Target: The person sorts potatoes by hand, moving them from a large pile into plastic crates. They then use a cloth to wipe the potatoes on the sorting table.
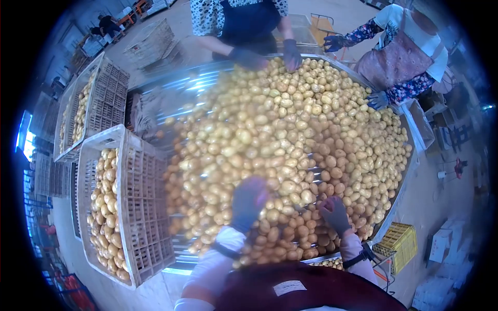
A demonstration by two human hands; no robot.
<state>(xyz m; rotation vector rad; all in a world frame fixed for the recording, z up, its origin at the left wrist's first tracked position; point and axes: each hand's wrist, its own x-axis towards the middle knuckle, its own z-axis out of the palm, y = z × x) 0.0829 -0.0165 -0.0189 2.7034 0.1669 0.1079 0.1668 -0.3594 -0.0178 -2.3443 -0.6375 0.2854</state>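
Observation:
A deep heap of small yellow-brown potatoes (290, 171) covers the metal sorting table (192, 85) in front of me. My left hand (249, 203), in a dark glove, reaches over the near part of the heap, its fingers smeared by motion. To its right, my right hand (336, 215), also gloved, is down at the potatoes with its fingers curled inward. What those fingers hold, if anything, is hidden. Around both hands lie loose potatoes, with a few gaps showing the metal surface between them.
At the left stand a pale plastic crate (148, 207) of potatoes and another crate (106, 98) behind it. A person (249, 26) works across the table, another person (399, 57) at the far right. A yellow crate (402, 246) sits at the near right.

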